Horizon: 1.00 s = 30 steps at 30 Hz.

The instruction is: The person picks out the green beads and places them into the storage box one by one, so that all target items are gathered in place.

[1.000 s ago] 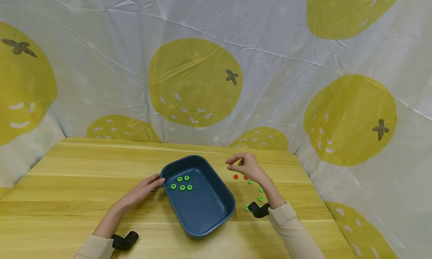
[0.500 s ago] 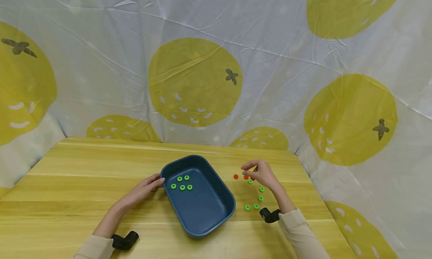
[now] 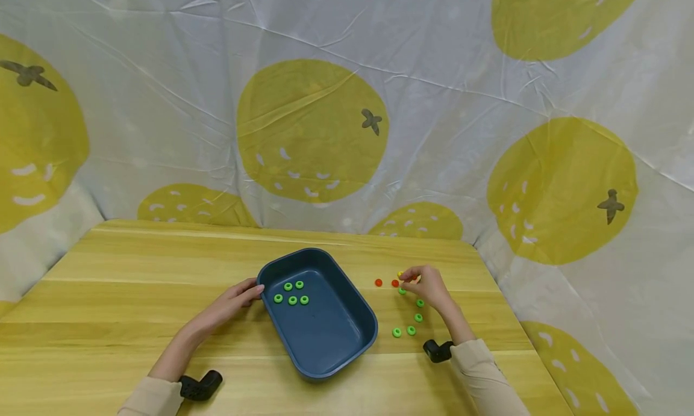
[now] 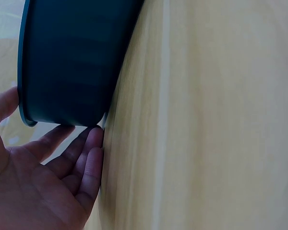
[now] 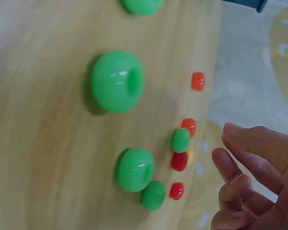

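Observation:
My left hand holds the left rim of a dark blue bin, thumb at the rim and fingertips against the outer wall. Inside the bin lie several green ring-shaped beads. Over the loose beads right of the bin is my right hand. Its thumb and index finger are bent toward each other with a gap between them, nothing seen in it. Close by its fingertips are red beads, a yellow bead and a green bead. Red beads beneath the fingers are partly hidden.
Several more green beads lie scattered on the wooden table, between the bin and my right forearm. A lone red bead sits nearer the bin. Behind the table hangs a curtain printed with yellow fruit.
My right hand has moved right from beside the bin and lowered over the red and yellow beads. The left hand and the bin have stayed in place.

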{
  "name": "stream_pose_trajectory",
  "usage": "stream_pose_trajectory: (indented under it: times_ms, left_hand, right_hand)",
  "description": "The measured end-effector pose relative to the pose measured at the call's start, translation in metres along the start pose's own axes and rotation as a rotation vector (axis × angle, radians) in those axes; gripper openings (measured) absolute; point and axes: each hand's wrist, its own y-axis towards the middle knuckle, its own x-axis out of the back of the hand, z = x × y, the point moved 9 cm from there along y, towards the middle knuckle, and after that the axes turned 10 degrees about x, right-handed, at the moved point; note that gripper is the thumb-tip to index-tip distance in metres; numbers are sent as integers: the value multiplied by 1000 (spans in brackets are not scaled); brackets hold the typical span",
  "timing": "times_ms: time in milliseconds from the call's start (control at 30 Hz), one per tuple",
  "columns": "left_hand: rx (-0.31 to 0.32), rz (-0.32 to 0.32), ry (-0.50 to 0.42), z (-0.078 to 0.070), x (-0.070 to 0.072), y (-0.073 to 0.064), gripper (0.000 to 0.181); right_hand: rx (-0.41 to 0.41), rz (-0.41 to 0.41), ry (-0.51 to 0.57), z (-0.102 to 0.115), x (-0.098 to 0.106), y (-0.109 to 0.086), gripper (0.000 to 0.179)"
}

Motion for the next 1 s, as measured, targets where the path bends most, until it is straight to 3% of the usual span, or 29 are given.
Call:
stream_pose_trajectory:
  times_ms: [267, 1000]
  left_hand:
    - [-1, -5, 6, 0, 0, 0, 61]
    - [1, 2, -4, 0, 0, -1, 61]
  right_hand:
    - [-65, 3, -40, -16, -9, -3, 9]
    - [-63, -16, -95, -24, -18, -5, 6]
